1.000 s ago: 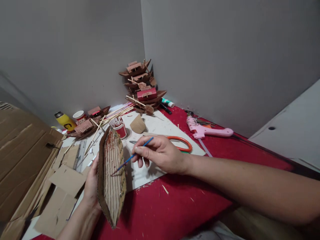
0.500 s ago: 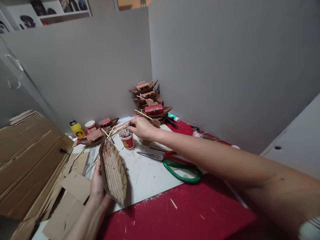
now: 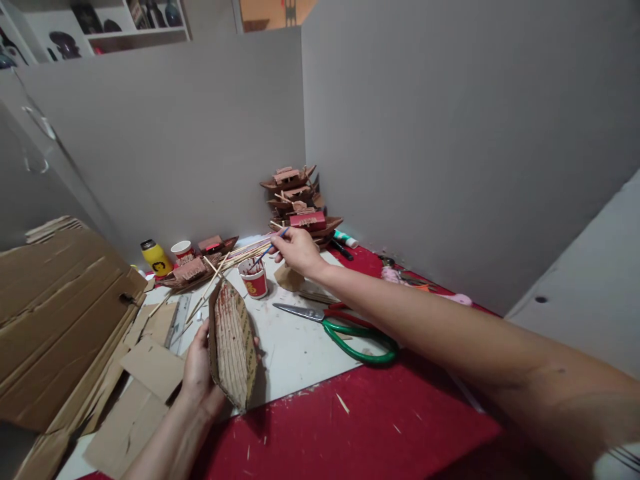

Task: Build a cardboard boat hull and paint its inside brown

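Observation:
My left hand [image 3: 199, 375] grips a boat-shaped cardboard hull [image 3: 233, 343], open side up, with red-brown paint near its far end. My right hand [image 3: 298, 251] reaches forward and pinches a thin blue paintbrush [image 3: 270, 249]. The brush tip dips into a small red and white paper cup [image 3: 254, 278] of paint standing on the white board [image 3: 295, 347]. The hull sits just in front of the cup.
Green and red handled scissors [image 3: 350, 329] lie on the board right of the hull. Finished brown model boats [image 3: 299, 203] are stacked in the corner, more [image 3: 196, 265] at left by a yellow bottle [image 3: 156, 259]. Cardboard pieces [image 3: 60, 320] cover the left. Sticks [image 3: 240, 251], a pink glue gun [image 3: 425, 287].
My right hand left the hull, carried the brush forward to the paint cup and now dips it there. The view tilted up. My left hand still holds the hull.

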The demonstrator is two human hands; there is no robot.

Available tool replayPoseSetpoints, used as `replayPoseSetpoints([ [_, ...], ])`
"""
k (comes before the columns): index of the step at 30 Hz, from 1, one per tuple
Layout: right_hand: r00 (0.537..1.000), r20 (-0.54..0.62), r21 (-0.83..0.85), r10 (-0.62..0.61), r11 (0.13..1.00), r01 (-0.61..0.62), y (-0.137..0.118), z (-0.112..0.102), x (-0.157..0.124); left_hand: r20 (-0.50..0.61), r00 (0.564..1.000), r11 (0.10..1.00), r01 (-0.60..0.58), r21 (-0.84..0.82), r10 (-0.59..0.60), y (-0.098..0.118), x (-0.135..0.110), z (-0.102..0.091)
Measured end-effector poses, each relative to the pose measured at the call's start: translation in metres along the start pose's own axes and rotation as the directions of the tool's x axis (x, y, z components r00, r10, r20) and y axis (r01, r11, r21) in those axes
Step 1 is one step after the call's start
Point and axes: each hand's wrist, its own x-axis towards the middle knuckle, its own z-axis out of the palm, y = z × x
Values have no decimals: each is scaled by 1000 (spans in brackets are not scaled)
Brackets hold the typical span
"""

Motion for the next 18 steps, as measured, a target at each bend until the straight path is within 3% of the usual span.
replayPoseSetpoints([
  [5,977,-74,257,199,951,-174,4,-12,-7,57,998,999,31,-28,-29,-1,-2,2],
  [12,942,129,457,309,825,-333,-11,-29,-57,71,995,998,68,-18,-66,-4,-5,5],
  [15,952,196,487,235,819,-302,-14,-31,-87,65,996,998,61,17,-62,-6,-7,5],
  [18,981,192,485,18,868,-111,-13,-32,-107,56,997,998,50,45,-53,-9,-10,5],
])
